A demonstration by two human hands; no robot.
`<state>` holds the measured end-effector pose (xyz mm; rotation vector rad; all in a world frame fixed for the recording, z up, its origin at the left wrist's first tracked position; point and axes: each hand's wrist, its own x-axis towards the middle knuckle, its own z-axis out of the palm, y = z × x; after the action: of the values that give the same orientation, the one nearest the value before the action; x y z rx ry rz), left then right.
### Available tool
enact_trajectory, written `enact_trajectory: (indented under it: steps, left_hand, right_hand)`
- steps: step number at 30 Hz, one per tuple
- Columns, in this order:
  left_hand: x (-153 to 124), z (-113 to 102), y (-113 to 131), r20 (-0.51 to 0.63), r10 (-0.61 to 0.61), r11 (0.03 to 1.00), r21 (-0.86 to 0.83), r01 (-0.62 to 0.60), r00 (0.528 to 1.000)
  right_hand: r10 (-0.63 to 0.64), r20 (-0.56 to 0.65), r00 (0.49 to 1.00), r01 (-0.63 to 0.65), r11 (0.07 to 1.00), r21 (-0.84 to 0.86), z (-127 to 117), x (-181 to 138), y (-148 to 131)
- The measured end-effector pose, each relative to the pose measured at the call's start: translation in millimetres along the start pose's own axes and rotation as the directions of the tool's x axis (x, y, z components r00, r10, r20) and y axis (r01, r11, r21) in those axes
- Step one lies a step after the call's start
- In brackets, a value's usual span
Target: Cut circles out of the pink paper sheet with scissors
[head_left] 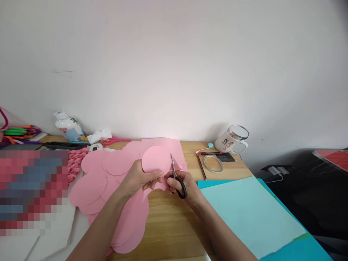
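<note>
My left hand [141, 178] pinches a round pink paper disc [155, 159], thumb lying over its lower edge. Close by on the right, my right hand [185, 186] grips black-handled scissors [174, 168] with the blades pointing up beside the disc's right edge. Whether the blades touch the paper I cannot tell. Many more pink paper discs [88, 188] lie overlapping on the table left of and below my left hand. Behind the hands rests a pink paper sheet [174, 145] against the wall end of the table.
On the right stand a white lidded mug [231, 139], a coiled white cable [206, 166], pencils [201, 167] and light blue sheets [244, 214]. A white bottle [69, 127], crumpled tissue [99, 135] and pink scissors [116, 141] sit at the back left. The wooden table [168, 224] meets the wall.
</note>
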<state>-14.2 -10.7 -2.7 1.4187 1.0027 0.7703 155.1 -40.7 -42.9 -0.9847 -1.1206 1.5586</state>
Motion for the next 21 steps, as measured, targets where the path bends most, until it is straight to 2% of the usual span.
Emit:
enact_trajectory:
  steps: [8, 14, 21]
  left_hand:
    - [-0.3, -1.4, -0.3, 0.003, 0.013, 1.0, -0.023, -0.013, 1.0]
    - [1.0, -1.0, -1.0, -0.016, 0.026, 0.997, -0.066, -0.027, 1.0]
    - [-0.5, -1.9, 3.0, 0.017, -0.012, 0.999, -0.05, 0.013, 1.0]
  right_hand:
    - [-0.007, 0.021, 1.0, 0.007, 1.0, -0.019, -0.5, -0.2, 0.0]
    - [0.011, -0.005, 1.0, -0.011, 0.999, 0.031, -1.9, -0.7, 2.1]
    - [-0.011, 0.004, 1.0, 0.012, 0.999, -0.039, -1.4, 0.7, -2.1]
